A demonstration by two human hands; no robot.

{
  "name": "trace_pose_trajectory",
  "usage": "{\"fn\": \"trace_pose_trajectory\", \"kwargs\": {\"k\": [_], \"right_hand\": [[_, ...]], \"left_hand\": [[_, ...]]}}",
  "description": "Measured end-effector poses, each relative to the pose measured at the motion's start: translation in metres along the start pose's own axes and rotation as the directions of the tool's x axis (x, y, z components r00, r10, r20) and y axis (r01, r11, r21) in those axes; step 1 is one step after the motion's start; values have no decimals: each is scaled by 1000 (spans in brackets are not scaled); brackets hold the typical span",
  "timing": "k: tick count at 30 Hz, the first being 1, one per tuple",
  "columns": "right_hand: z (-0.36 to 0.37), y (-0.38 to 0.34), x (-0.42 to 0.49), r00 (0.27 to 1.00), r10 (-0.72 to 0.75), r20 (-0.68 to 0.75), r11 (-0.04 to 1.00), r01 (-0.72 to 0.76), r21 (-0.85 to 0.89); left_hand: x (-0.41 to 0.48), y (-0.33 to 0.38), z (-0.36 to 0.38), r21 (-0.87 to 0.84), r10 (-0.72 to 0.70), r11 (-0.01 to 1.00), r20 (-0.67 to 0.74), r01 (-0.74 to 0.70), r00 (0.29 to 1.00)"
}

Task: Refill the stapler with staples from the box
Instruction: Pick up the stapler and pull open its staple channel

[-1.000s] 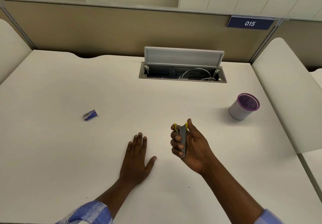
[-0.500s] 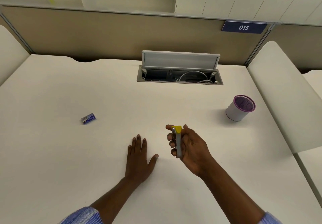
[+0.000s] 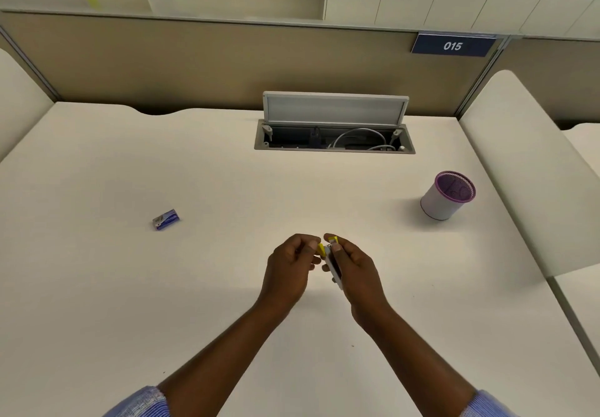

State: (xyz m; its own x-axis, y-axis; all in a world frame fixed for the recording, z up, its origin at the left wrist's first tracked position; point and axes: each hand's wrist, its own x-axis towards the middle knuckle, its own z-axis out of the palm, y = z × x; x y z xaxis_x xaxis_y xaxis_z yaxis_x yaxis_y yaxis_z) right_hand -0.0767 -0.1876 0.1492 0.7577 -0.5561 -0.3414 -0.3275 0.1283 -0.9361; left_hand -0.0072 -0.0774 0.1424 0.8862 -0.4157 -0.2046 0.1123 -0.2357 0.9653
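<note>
A small grey stapler [image 3: 333, 262] with yellow parts is held above the white desk [image 3: 194, 286] near the middle. My right hand [image 3: 355, 269] wraps around its body from the right. My left hand [image 3: 290, 265] has come up beside it, and its thumb and fingertips pinch the yellow piece at the stapler's top end. A small blue staple box [image 3: 166, 219] lies closed on the desk, well to the left of both hands.
A white pen cup with a purple mesh rim [image 3: 448, 195] stands at the right. An open cable hatch [image 3: 334, 130] with wires inside sits at the desk's back. A padded divider [image 3: 526, 169] borders the right side.
My left hand has lifted off the desk and moved right to the stapler, taking hold of its yellow end. My right hand keeps hold of the stapler.
</note>
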Motion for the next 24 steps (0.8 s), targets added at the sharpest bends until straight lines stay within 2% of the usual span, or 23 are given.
{"fn": "trace_pose_trajectory", "kwargs": {"k": [5,9,13,16,19,21,24], "right_hand": [[0,2,1,1000,19,10,998,-20,61],[2,5,4,996,92,14,991,-93,93],[5,9,9,982,180,60,983,-182,32],[6,12,10,983,181,43,975,-185,121],[7,14,14,970,242,19,943,-240,231],[4,13,19,960,281,11,908,-269,321],[0,9,23,959,279,49,866,-273,419]], "left_hand": [[-4,8,3,168,155,972,53,-162,987],[-3,13,8,274,258,924,69,-266,964],[-2,19,13,280,184,939,83,-200,979],[-2,21,15,305,167,935,66,-179,984],[-10,24,20,280,159,944,81,-175,984],[-17,26,27,277,193,937,96,-212,977],[-24,30,32,267,287,920,37,-286,957]]}}
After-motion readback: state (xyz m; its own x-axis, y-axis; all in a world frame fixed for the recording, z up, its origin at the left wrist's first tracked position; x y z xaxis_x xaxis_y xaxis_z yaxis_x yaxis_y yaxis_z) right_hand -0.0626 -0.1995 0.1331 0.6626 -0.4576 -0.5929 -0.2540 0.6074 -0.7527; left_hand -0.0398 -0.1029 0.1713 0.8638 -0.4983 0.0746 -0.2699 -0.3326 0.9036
